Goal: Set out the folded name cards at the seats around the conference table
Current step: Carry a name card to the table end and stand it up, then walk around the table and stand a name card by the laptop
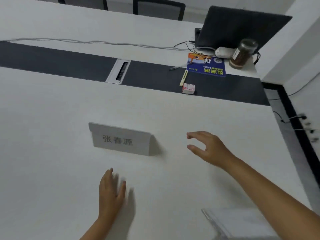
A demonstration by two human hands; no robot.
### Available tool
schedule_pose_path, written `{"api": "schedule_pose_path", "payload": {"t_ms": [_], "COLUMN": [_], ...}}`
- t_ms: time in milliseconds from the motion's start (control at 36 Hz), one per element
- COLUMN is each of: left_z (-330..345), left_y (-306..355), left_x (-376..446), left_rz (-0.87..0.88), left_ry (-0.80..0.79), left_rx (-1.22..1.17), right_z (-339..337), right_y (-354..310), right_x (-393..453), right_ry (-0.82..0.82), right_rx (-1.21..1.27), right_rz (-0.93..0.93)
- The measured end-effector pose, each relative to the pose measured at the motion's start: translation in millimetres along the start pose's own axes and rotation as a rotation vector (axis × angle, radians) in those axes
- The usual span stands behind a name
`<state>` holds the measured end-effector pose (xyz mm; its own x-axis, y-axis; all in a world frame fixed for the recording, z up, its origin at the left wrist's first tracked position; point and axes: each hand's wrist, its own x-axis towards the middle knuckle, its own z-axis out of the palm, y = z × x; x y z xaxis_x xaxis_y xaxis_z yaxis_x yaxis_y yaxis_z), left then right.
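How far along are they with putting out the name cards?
One name card already stands on the white table. Both the left hand and right hand are open, holding nothing. A blurred pile, perhaps more cards, lies at the near edge; other seats are out of view.

bare white table [52,110] around upright name card [121,140], clutter by laptop [242,26] far right, card stack [242,222] near edge

Name card [121,140] stands apart from both seemingly empty hands.
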<state>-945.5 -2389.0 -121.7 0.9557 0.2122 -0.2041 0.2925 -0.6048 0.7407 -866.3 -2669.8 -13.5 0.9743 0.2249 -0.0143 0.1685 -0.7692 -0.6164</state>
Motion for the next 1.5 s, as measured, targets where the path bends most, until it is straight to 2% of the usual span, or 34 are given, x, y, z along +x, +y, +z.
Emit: {"api": "schedule_pose_path", "payload": {"t_ms": [56,167,278,389,472,556,639,722,833,944,1083,1250,1389,1444,1500], "left_z": [18.2,53.8,85.5,100.4,107.2,117.8,125.9,132.7,149.1,183.6,249.7,330.9,397.7,398.6,426.7], "left_y": [4.6,32.2,58.3,74.8,89.1,99.4,108.7,118.3,134.8,167.9,225.2,282.2,317.4,323.5,334.6], "left_x": [-26.9,-74.7,-114.3,-141.3,-152.4,-162.0,-170.4,-179.8,-206.1,-244.3,-285.5,-316.0,-305.7,-299.3,-287.9], "left_rz": [0.086,0.388,0.456,0.448,0.409,0.345,0.257,0.169,0.173,0.256,0.362,0.333,0.371,0.361,0.343], "left_ry": [-0.107,-0.242,-0.391,-0.516,-0.497,-0.405,-0.300,-0.216,-0.180,-0.225,-0.373,-0.565,-0.629,-0.635,-0.660], "left_rx": [-0.036,-0.170,-0.238,-0.152,-0.137,-0.148,-0.093,-0.104,-0.113,-0.144,-0.206,-0.283,-0.225,-0.234,-0.211], "right_z": [-23.1,-52.3,-63.8,-62.6,-53.2,-44.9,-38.4,-40.6,-56.9,-80.6,-115.7,-152.0,-180.3,-184.5,-197.3], "right_y": [3.0,17.0,39.3,68.5,91.5,101.6,113.0,122.7,145.0,178.4,225.5,289.0,340.6,342.1,368.7], "right_x": [-29.6,-100.6,-175.8,-235.5,-257.2,-259.8,-261.2,-265.1,-291.6,-351.7,-437.5,-507.2,-525.1,-515.5,-511.8], "right_ry": [0.052,0.158,0.293,0.456,0.333,0.232,0.324,0.314,0.353,0.482,0.670,0.842,0.875,0.832,0.816], "right_rx": [-0.041,-0.040,-0.016,0.007,0.175,0.423,0.521,0.592,0.596,0.703,0.710,0.653,0.653,0.626,0.613], "right_rz": [0.005,0.114,0.260,0.501,0.649,0.630,0.592,0.524,0.441,0.481,0.621,0.761,0.843,0.833,0.842]}}
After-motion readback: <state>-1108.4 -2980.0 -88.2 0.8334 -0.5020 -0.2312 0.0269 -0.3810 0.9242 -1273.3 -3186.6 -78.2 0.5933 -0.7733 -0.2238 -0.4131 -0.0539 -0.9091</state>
